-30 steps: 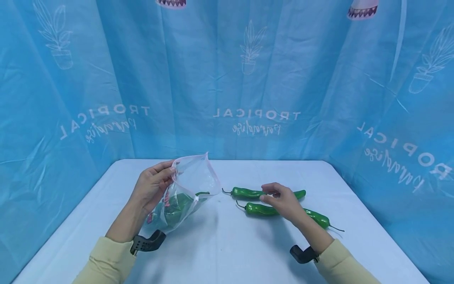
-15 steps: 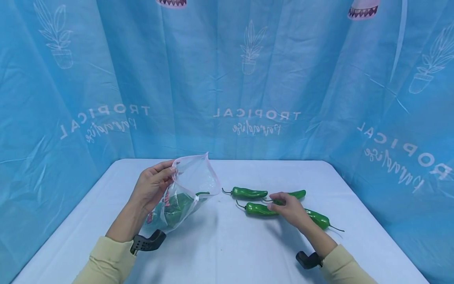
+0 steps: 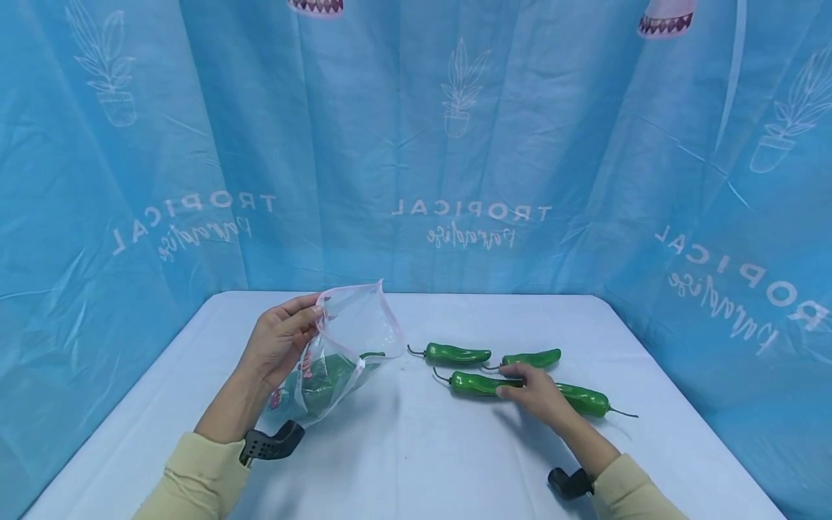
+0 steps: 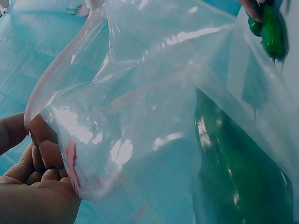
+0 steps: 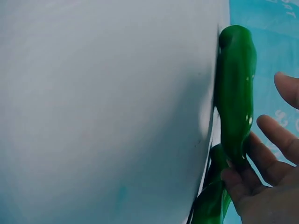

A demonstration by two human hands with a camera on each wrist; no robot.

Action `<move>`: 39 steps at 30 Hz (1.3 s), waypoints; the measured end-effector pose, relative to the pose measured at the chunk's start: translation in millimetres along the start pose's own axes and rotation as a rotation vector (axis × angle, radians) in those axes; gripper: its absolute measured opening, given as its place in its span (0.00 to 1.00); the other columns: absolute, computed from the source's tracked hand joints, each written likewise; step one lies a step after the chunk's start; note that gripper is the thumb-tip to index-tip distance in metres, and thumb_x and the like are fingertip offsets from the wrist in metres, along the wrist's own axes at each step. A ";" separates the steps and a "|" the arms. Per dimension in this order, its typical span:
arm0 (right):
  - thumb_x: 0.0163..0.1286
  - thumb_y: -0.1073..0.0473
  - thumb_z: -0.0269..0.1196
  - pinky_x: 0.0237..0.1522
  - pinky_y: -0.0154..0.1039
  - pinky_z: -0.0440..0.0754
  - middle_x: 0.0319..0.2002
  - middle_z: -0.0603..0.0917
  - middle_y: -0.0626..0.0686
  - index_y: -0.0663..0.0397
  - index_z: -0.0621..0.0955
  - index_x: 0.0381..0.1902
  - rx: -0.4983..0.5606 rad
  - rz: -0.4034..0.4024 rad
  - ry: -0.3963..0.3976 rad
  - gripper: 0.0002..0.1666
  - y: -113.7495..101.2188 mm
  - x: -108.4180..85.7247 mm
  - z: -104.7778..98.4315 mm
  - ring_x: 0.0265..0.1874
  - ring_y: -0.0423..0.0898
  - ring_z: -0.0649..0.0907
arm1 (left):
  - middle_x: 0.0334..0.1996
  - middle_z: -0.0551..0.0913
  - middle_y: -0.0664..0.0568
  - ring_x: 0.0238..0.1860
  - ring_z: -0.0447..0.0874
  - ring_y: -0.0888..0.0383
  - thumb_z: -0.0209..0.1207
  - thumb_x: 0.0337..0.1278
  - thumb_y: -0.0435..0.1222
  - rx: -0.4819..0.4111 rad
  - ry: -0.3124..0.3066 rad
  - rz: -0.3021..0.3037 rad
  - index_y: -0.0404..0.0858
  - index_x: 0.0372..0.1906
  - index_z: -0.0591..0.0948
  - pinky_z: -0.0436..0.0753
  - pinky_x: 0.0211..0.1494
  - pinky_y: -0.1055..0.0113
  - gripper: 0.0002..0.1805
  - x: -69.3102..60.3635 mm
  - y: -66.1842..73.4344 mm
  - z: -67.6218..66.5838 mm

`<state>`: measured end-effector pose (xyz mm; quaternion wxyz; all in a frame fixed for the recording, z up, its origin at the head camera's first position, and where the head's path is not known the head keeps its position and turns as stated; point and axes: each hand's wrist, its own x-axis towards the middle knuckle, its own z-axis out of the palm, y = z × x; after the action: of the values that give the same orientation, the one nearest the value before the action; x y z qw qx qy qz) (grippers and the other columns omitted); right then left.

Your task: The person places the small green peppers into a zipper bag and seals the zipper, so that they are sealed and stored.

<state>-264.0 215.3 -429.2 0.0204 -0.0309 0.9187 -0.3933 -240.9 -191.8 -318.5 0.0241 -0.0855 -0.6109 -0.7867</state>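
My left hand [image 3: 279, 339] pinches the pink-edged rim of a clear zip bag [image 3: 360, 318] on the left, and its mouth gapes upward. Through the plastic shows a green pepper [image 4: 233, 168] with its stem near the opening; whether more lie inside cannot be told. My right hand [image 3: 536, 393] is low over long green peppers on the table, thumb apart from the fingers. Below it lie a near left pepper [image 3: 477, 384] and a near right pepper [image 3: 585, 399]. In the right wrist view its lower fingers touch a pepper [image 5: 236, 84] near its narrow end.
Behind the right hand lie a far left pepper [image 3: 458, 354] and a far right pepper [image 3: 536, 359]. A white-covered table [image 3: 403, 462] carries everything. Blue printed curtains [image 3: 416, 144] enclose the back and sides.
My right hand has moved right and nearer, uncovering the far peppers. The near right pepper has shifted slightly to the right. The left hand and bag have stayed put.
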 end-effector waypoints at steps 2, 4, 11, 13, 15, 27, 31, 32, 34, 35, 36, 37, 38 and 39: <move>0.59 0.53 0.67 0.63 0.59 0.67 0.60 0.76 0.58 0.50 0.78 0.56 -0.006 0.005 -0.004 0.25 1.8 0.3 0.9 0.63 0.59 0.71 | 0.39 0.84 0.58 0.38 0.81 0.64 0.60 0.59 0.36 -0.007 -0.004 0.002 0.44 0.45 0.82 0.81 0.43 0.76 0.09 0.3 0.0 -0.1; 0.59 0.54 0.67 0.62 0.59 0.67 0.60 0.76 0.58 0.50 0.78 0.55 -0.008 0.007 -0.006 0.25 3.1 1.0 1.7 0.63 0.59 0.71 | 0.39 0.85 0.58 0.38 0.81 0.64 0.60 0.59 0.35 -0.018 -0.009 0.003 0.44 0.45 0.81 0.81 0.42 0.76 0.09 0.6 0.1 -0.1; 0.59 0.55 0.67 0.63 0.60 0.66 0.61 0.75 0.59 0.50 0.78 0.56 -0.035 -0.004 -0.020 0.26 5.5 3.0 2.4 0.64 0.60 0.70 | 0.38 0.85 0.57 0.38 0.82 0.64 0.60 0.59 0.35 -0.030 -0.017 0.006 0.44 0.44 0.81 0.81 0.42 0.76 0.09 1.0 0.1 -0.5; 0.58 0.56 0.67 0.64 0.60 0.65 0.62 0.74 0.60 0.50 0.78 0.56 -0.040 -0.009 -0.028 0.26 5.9 2.9 2.6 0.65 0.61 0.69 | 0.38 0.85 0.58 0.38 0.81 0.64 0.60 0.59 0.35 -0.026 -0.017 0.009 0.44 0.45 0.81 0.81 0.42 0.76 0.09 0.9 0.3 -0.4; 0.58 0.57 0.67 0.64 0.60 0.64 0.63 0.73 0.60 0.50 0.78 0.57 -0.054 -0.018 -0.035 0.26 7.3 2.7 3.1 0.65 0.61 0.68 | 0.38 0.85 0.58 0.37 0.81 0.64 0.60 0.59 0.35 -0.023 -0.018 0.013 0.43 0.45 0.81 0.81 0.42 0.76 0.09 0.6 0.7 -0.2; 0.59 0.57 0.66 0.65 0.60 0.63 0.62 0.74 0.60 0.50 0.78 0.56 -0.054 0.024 -0.038 0.25 14.9 5.5 6.8 0.66 0.62 0.68 | 0.37 0.85 0.58 0.37 0.81 0.64 0.61 0.59 0.35 -0.023 -0.006 0.003 0.43 0.45 0.82 0.81 0.41 0.76 0.09 -0.6 0.9 0.3; 0.59 0.57 0.66 0.65 0.61 0.63 0.63 0.73 0.60 0.49 0.78 0.56 -0.042 0.047 -0.037 0.25 15.7 7.6 8.7 0.66 0.62 0.67 | 0.38 0.85 0.58 0.37 0.81 0.64 0.61 0.59 0.35 -0.021 -0.011 0.008 0.43 0.45 0.82 0.81 0.42 0.76 0.10 -0.6 1.0 0.4; 0.59 0.57 0.66 0.65 0.61 0.63 0.63 0.73 0.60 0.48 0.78 0.56 -0.041 0.051 -0.035 0.25 16.2 8.2 9.2 0.66 0.62 0.67 | 0.38 0.85 0.58 0.37 0.81 0.64 0.61 0.59 0.35 -0.022 -0.012 0.008 0.43 0.45 0.81 0.81 0.42 0.76 0.10 -0.6 1.0 0.5; 0.59 0.57 0.66 0.64 0.61 0.64 0.63 0.73 0.60 0.48 0.78 0.56 -0.042 0.053 -0.033 0.24 17.0 8.9 10.0 0.66 0.62 0.68 | 0.38 0.85 0.57 0.37 0.81 0.64 0.60 0.59 0.35 -0.025 -0.016 0.010 0.43 0.45 0.81 0.81 0.42 0.76 0.10 -0.6 0.9 0.4; 0.59 0.57 0.66 0.64 0.61 0.64 0.63 0.73 0.59 0.47 0.78 0.55 -0.036 0.058 -0.030 0.24 17.2 9.1 10.2 0.66 0.61 0.68 | 0.38 0.85 0.57 0.37 0.81 0.64 0.60 0.59 0.35 -0.026 -0.017 0.012 0.43 0.45 0.81 0.81 0.42 0.76 0.09 -0.6 0.8 0.3; 0.59 0.56 0.66 0.64 0.61 0.64 0.63 0.73 0.59 0.47 0.78 0.55 -0.036 0.058 -0.028 0.24 17.5 9.1 10.1 0.66 0.61 0.68 | 0.38 0.85 0.57 0.37 0.81 0.64 0.60 0.59 0.34 -0.026 -0.017 0.012 0.43 0.45 0.81 0.81 0.42 0.76 0.09 -0.5 0.6 0.3; 0.60 0.56 0.66 0.64 0.61 0.64 0.64 0.73 0.59 0.46 0.79 0.55 -0.032 0.058 -0.027 0.24 17.8 9.1 10.0 0.66 0.61 0.68 | 0.39 0.85 0.57 0.37 0.81 0.64 0.60 0.59 0.34 -0.027 -0.018 0.014 0.43 0.45 0.81 0.81 0.42 0.76 0.09 -0.5 0.4 0.2; 0.60 0.56 0.66 0.64 0.61 0.64 0.64 0.73 0.59 0.46 0.79 0.55 -0.026 0.057 -0.028 0.24 18.1 9.3 9.6 0.66 0.61 0.67 | 0.39 0.85 0.57 0.37 0.81 0.64 0.60 0.59 0.34 -0.027 -0.019 0.014 0.42 0.45 0.81 0.81 0.42 0.76 0.10 -0.4 0.4 0.1; 0.60 0.55 0.66 0.64 0.61 0.64 0.64 0.72 0.59 0.46 0.79 0.55 -0.020 0.059 -0.028 0.24 18.5 9.2 9.1 0.66 0.61 0.67 | 0.39 0.85 0.57 0.38 0.81 0.64 0.60 0.59 0.34 -0.027 -0.021 0.015 0.42 0.46 0.81 0.81 0.43 0.76 0.10 -0.4 0.3 0.2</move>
<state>-273.4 220.8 -449.0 0.0447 -0.0098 0.9226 -0.3830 -240.4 -191.8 -318.2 0.0223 -0.0985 -0.5997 -0.7938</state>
